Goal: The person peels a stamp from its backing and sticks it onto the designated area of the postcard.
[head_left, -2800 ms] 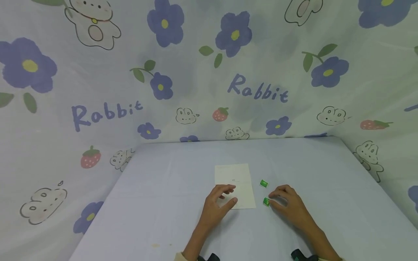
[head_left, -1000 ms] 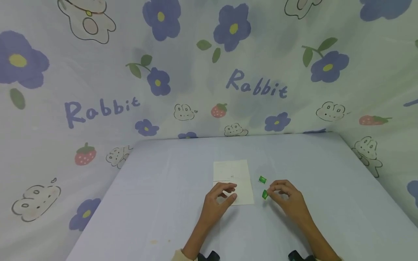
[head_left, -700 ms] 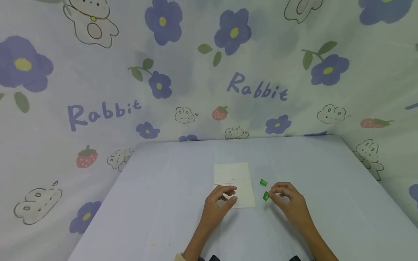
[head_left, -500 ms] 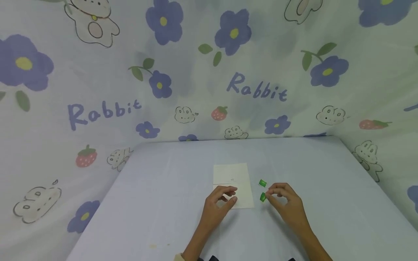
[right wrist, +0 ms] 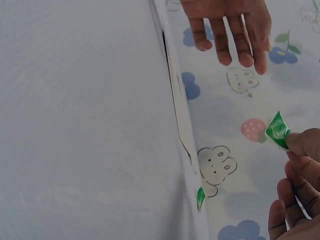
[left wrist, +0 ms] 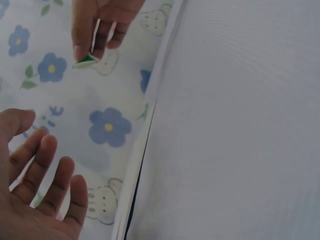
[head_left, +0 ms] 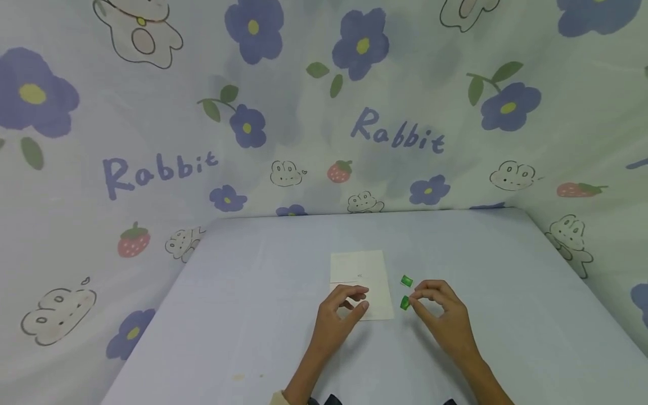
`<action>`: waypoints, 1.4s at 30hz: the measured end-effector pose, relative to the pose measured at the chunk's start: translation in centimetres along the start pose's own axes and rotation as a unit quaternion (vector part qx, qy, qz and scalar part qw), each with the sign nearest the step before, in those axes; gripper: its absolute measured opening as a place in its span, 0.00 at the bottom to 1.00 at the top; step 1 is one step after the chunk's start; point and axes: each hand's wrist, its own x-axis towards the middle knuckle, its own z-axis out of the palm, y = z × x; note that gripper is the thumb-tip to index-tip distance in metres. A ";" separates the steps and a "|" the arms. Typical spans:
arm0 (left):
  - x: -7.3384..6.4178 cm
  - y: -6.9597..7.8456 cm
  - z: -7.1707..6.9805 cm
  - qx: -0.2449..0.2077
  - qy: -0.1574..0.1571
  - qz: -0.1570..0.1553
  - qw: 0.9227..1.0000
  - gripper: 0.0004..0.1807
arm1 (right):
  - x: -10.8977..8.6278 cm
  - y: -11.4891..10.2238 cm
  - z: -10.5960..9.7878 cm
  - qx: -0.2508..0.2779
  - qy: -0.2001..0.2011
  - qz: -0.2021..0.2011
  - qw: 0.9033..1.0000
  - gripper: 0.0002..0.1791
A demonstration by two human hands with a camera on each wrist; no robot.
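Beyond the cream paper (head_left: 377, 288), the white table (head_left: 253, 292) stretches to a floral curtain (head_left: 304, 143). A narrow gap parts the paper's right edge from a flat, rectangular, white-bordered sticker (head_left: 406, 280). Nearer, right of the paper, the right hand (head_left: 448, 319) pinches a bent green sticker (head_left: 404, 302) between thumb and finger. Over the paper's near-left corner, the left hand (head_left: 334, 316) hangs relaxed, fingers loosely curved.

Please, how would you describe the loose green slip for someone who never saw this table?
On the white table, find the cream paper sheet. The loose green slip lies to its right, touched by no hand, unlike its twin, which the right hand pinches.
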 end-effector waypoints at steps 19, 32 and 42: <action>0.1 0.8 1.4 -0.001 -0.003 0.020 1.000 0.11 | 0.1 -0.8 0.7 -0.012 0.035 -0.113 0.993 0.17; -0.1 1.3 1.9 -0.004 0.006 0.018 1.000 0.10 | 0.1 -1.2 1.0 -0.002 0.031 -0.159 0.987 0.16; 0.1 1.7 2.3 -0.008 0.014 0.037 0.999 0.10 | 0.5 -1.0 1.4 0.017 0.084 -0.224 0.971 0.07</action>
